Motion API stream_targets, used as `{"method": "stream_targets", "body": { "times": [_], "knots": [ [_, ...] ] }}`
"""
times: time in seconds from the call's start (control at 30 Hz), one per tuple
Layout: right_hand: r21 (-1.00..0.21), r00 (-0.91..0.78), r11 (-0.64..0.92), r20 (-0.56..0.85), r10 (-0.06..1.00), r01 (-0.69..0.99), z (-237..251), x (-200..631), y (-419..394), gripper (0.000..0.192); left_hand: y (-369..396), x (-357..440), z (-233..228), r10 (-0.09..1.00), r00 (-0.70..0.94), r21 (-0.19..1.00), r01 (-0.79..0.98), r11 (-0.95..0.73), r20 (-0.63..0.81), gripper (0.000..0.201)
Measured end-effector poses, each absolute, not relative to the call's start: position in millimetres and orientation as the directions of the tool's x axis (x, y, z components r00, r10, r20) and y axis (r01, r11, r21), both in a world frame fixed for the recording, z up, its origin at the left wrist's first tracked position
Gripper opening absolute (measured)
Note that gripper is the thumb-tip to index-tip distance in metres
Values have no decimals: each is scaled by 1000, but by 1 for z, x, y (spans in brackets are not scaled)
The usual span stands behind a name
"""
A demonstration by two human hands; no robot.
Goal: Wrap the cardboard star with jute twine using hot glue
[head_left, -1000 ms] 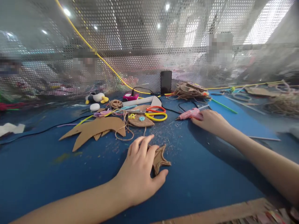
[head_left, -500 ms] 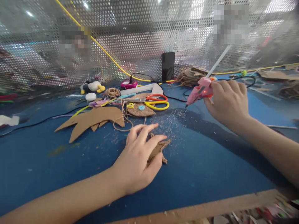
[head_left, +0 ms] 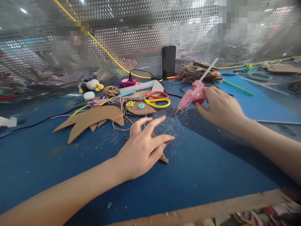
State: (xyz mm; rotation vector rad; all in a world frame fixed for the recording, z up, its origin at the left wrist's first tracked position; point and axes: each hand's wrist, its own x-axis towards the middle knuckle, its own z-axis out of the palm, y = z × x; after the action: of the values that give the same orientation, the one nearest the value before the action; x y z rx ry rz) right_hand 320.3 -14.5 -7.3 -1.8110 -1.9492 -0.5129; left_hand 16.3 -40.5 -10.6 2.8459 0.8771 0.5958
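R hand (head_left: 219, 108) grips 1 pink glue gun (head_left: 191, 96), nozzle tilted down twd blue counter (head_left: 202, 163), just above it. L hand (head_left: 143, 147) pinches 1 small twine-wrapped brown piece (head_left: 164, 158), mostly hidden under fingers, resting on counter. Behind: 1 pr scissors (head_left: 157, 99) w/ orange + yellow handles, 1 cardboard cutout (head_left: 90, 121), 1 black phone (head_left: 168, 61) upright against mesh.
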Motion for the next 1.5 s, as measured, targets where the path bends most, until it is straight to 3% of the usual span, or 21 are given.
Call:
{"method": "stream_targets", "body": {
  "times": [0.2, 0.47, 0.7, 0.83, 1.13, 1.5],
  "knots": [
    [-102, -70, 145, 528, 847, 984, -7, 320, -16, 17, -42, 15, -10, 525, 741, 179, 500, -847, 418, 27],
    [-94, -284, 382, 512, 811, 919, -8, 313, -20, 20, -45, 14, -8, 500, 743, 130, 499, -857, 445, 24],
    [-78, -163, 240, 531, 831, 968, -5, 310, -24, 15, -44, 15, -10, 497, 768, 116, 496, -860, 405, 40],
    [-87, -118, 192, 527, 842, 978, -6, 311, -22, 14, -44, 15, -11, 500, 768, 105, 503, -858, 402, 37],
    [-129, -261, 363, 484, 835, 923, -7, 309, -24, 17, -46, 14, -10, 485, 757, 79, 505, -860, 439, 26],
    [-118, -344, 439, 455, 822, 891, -10, 299, -31, 13, -47, 17, -7, 514, 734, 74, 542, -837, 445, 19]
  ]
}}
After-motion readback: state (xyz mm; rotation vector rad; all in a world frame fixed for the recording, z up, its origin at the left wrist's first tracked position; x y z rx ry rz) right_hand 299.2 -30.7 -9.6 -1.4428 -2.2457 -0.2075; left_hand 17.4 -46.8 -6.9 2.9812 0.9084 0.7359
